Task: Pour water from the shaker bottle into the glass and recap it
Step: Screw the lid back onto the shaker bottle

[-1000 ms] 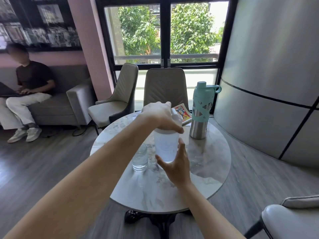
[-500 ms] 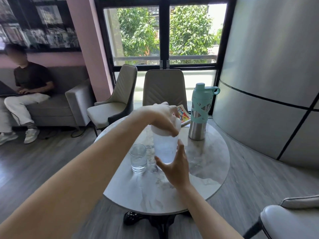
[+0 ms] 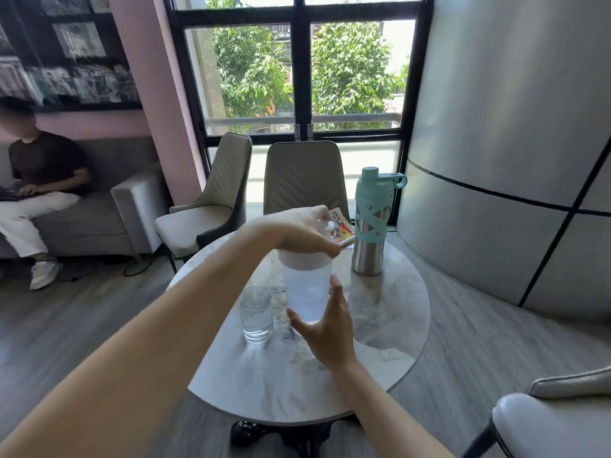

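A translucent white shaker bottle [image 3: 305, 292] stands upright on the round marble table [image 3: 390, 322], water showing in its lower part. My left hand [image 3: 304, 234] covers its white cap from above, fingers curled over the lid. My right hand [image 3: 325, 328] wraps the lower body of the bottle, thumb on the left and fingers on the right. A clear glass [image 3: 255, 314] with water in it stands just left of the bottle, close to it but apart.
A teal-and-steel flask [image 3: 372, 223] stands at the table's back right, with a colourful booklet [image 3: 340, 226] behind my left hand. Two beige chairs [image 3: 304, 176] sit beyond the table, a white chair [image 3: 555, 421] at bottom right. A person sits on the sofa [image 3: 99, 219] at left.
My left hand has turned a little on the cap while the right hand keeps hold of the bottle's body. The camera view has shifted slightly; bottle and glass stay in place.
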